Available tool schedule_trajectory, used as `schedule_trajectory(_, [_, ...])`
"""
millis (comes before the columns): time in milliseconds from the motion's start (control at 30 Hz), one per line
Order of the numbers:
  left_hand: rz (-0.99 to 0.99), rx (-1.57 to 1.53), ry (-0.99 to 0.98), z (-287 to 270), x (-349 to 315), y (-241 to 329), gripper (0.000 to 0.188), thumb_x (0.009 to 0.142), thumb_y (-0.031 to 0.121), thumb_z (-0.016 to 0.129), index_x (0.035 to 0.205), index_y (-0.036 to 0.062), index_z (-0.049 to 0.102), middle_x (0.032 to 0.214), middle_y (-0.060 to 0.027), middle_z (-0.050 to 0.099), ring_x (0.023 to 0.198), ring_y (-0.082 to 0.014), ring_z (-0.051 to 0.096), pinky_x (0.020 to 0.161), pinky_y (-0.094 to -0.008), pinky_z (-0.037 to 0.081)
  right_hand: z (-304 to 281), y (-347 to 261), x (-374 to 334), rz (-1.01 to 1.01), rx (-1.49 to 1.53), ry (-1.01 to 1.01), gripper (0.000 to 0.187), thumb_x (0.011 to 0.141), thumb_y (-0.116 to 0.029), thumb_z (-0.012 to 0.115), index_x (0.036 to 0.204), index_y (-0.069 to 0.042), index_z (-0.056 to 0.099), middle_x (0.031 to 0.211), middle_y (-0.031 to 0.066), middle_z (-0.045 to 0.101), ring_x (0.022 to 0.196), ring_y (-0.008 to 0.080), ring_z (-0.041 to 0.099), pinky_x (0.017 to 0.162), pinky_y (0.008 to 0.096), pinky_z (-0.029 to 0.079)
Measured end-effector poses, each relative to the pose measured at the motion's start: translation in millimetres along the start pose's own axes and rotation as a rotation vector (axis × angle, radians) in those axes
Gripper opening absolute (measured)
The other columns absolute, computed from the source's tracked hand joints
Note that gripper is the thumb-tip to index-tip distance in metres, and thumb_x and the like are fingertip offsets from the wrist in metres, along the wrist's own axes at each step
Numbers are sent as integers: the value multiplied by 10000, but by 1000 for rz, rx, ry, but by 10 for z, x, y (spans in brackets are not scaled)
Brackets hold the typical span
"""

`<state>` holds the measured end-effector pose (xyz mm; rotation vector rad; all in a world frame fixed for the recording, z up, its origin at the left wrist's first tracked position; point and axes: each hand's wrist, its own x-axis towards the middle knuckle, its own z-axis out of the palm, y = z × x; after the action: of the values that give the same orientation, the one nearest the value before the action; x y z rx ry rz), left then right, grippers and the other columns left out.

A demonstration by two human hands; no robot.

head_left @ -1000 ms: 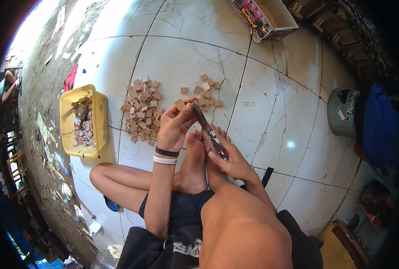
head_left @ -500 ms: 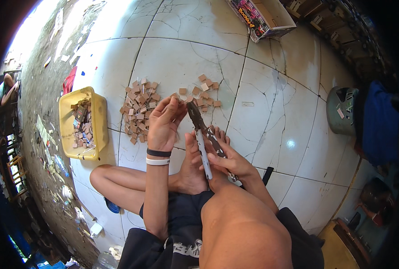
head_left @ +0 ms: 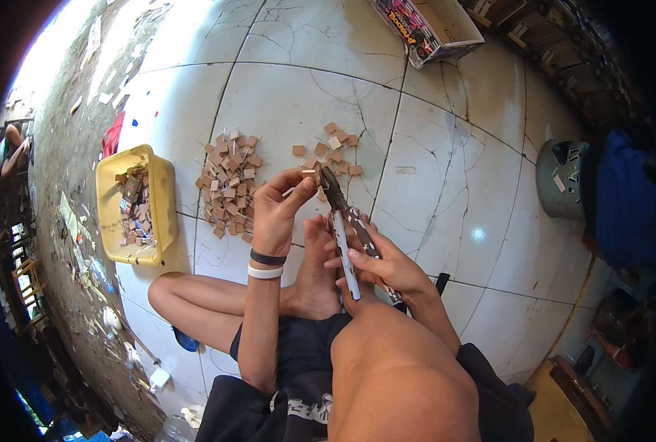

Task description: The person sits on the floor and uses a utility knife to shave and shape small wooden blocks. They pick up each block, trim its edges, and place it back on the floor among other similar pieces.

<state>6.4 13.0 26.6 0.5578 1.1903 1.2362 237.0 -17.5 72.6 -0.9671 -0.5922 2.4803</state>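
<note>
My left hand (head_left: 275,217), with a black and a white band at the wrist, pinches a small brown wooden block (head_left: 309,174) between thumb and fingertips. A thin wire seems to come from the block. My right hand (head_left: 395,267) is wrapped round the handles of worn pliers (head_left: 334,193), whose white coating is chipped. The dark jaws meet the block's right side; whether they grip the wire cannot be made out. Beyond my hands lie a large pile of wooden blocks with thin pins (head_left: 228,180) and, to its right, a smaller group of blocks (head_left: 334,140).
A yellow plastic tub (head_left: 167,210) with blocks and small packets stands at the left. An open printed cardboard box (head_left: 423,37) is at the far right, a green bucket (head_left: 556,184) at the right beside blue cloth (head_left: 622,206). My bare legs are folded on cracked white tiles (head_left: 446,169).
My left hand has moved slightly right and nearer, turning the block. The pliers have shifted right and a little nearer, their jaws still by the block.
</note>
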Motion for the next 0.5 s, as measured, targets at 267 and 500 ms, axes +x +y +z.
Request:
schedule_trajectory(267, [42, 59, -44, -59, 12, 13, 251, 1003, 62, 745, 1223, -55, 713, 1119, -113, 770, 1036, -186, 738, 981, -341, 597, -9, 32, 10, 24, 1, 4, 708, 1067, -182, 636, 1657, -63, 263, 1355, 142, 603, 1203, 285, 672, 929, 457, 635])
schedule_trajectory(500, [71, 102, -66, -90, 36, 31, 237, 995, 46, 749, 1210, -50, 722, 1101, -95, 770, 1022, -166, 731, 965, -327, 590, -53, 51, 7, -19, -20, -21, 650, 1056, -143, 632, 1614, -9, 327, 1321, 131, 608, 1157, 256, 676, 935, 429, 617])
